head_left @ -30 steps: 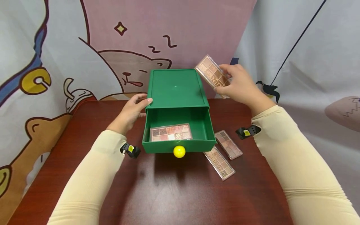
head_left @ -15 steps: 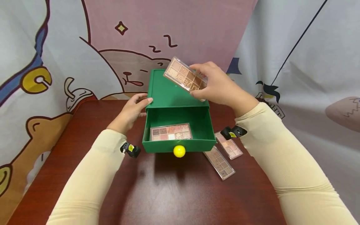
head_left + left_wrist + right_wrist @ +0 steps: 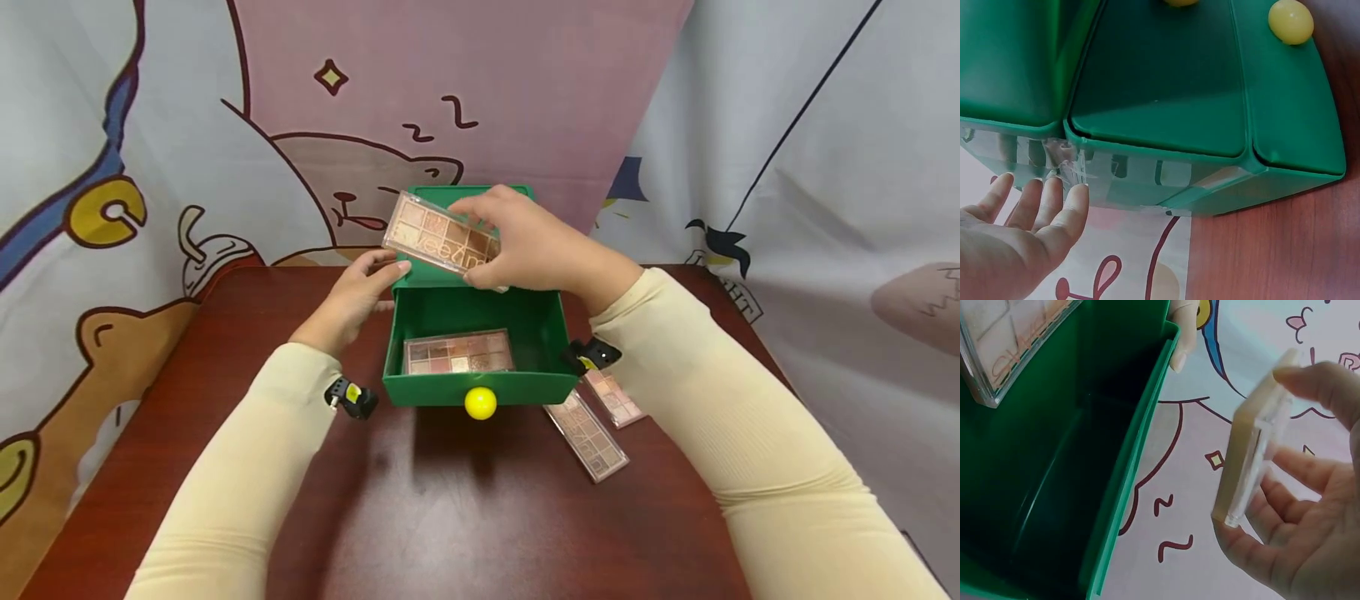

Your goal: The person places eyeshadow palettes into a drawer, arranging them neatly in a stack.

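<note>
Since half a second ago, the right hand (image 3: 517, 237) has carried a tan palette (image 3: 435, 232) leftward across the green cabinet (image 3: 423, 277). Nearest, on the table (image 3: 420, 533), a brown palette (image 3: 587, 437) and a pink palette (image 3: 613, 398) lie at the drawer's four o'clock. The drawer (image 3: 427, 389) stands open, its yellow knob (image 3: 481, 403) at six; a multicoloured palette (image 3: 459, 352) rests inside, toward nine. At ten, the left hand (image 3: 348, 300), fingers loosely extended, touches the cabinet's edge. Beyond, toward eleven, the right hand pinches the tan palette, tilted, above the cabinet. Farthest hangs a cartoon curtain (image 3: 525, 83).
</note>
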{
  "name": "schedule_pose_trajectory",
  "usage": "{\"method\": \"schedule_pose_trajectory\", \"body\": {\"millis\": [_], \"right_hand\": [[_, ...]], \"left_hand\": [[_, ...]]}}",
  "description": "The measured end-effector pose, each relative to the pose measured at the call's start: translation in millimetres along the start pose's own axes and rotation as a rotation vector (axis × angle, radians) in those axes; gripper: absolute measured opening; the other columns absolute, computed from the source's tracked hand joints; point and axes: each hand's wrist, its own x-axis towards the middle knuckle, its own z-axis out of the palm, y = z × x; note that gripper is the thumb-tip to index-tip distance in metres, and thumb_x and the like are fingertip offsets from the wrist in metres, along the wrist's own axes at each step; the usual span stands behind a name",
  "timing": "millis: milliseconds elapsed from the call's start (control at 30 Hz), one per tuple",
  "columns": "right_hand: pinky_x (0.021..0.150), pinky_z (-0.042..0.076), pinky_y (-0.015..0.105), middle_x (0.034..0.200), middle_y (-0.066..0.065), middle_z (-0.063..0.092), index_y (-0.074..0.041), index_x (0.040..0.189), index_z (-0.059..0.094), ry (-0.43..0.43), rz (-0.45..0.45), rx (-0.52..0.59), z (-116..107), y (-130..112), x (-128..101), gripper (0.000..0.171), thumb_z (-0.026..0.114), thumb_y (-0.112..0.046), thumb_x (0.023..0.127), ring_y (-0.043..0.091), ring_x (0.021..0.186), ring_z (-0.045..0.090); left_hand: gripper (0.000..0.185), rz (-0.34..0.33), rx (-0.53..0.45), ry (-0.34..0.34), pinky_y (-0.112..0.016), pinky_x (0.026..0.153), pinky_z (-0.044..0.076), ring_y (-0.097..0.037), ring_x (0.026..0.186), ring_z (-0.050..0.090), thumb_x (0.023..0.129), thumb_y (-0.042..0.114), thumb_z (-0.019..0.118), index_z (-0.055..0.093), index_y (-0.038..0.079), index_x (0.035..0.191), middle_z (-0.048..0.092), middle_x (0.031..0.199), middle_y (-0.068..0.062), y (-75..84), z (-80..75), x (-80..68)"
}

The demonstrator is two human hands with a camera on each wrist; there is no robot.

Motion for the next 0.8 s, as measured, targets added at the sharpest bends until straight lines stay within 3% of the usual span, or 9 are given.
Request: {"method": "schedule_pose_trajectory", "body": {"millis": [133,333,633,800], "right_hand": [[0.091,0.045,0.040,0.129,0.012,0.047,-0.010,0.143,0.045,-0.130,-0.014,-0.045,2,-1,0,0.070,0.075,-0.018,0.080,0.024,0.109,0.047],[0.083,0.047,0.037,0.126,0.011,0.048,-0.012,0.142,0.046,-0.321,0.002,-0.145,6,-6,1,0.068,0.075,-0.018,0.081,0.023,0.099,0.052],[0.081,0.048,0.034,0.129,0.010,0.047,-0.013,0.143,0.045,-0.463,0.056,-0.252,14,-13,4,0.070,0.073,-0.014,0.079,0.022,0.102,0.051],[0.080,0.047,0.033,0.129,0.009,0.047,-0.011,0.142,0.045,-0.513,0.036,-0.333,19,-16,5,0.070,0.074,-0.016,0.079,0.021,0.098,0.051]], "left_hand": [[0.057,0.017,0.003,0.004,-0.046,0.104,0.041,-0.027,0.124,0.043,0.099,0.031,0.053,0.034,0.006,0.146,0.033,0.147,-0.014,-1.5,0.7,1.4],[0.057,0.022,-0.017,0.005,-0.035,0.092,0.049,-0.025,0.121,0.045,0.098,0.027,0.053,0.033,0.005,0.147,0.034,0.145,-0.015,-2.4,1.8,3.1],[0.062,0.004,-0.005,-0.006,-0.045,0.101,0.044,-0.027,0.128,0.042,0.097,0.032,0.056,0.032,0.009,0.148,0.034,0.147,-0.013,0.8,0.9,0.3],[0.061,-0.012,0.002,-0.006,-0.045,0.103,0.043,-0.027,0.128,0.043,0.097,0.033,0.056,0.032,0.010,0.149,0.033,0.147,-0.012,2.1,0.1,-0.3]]}}
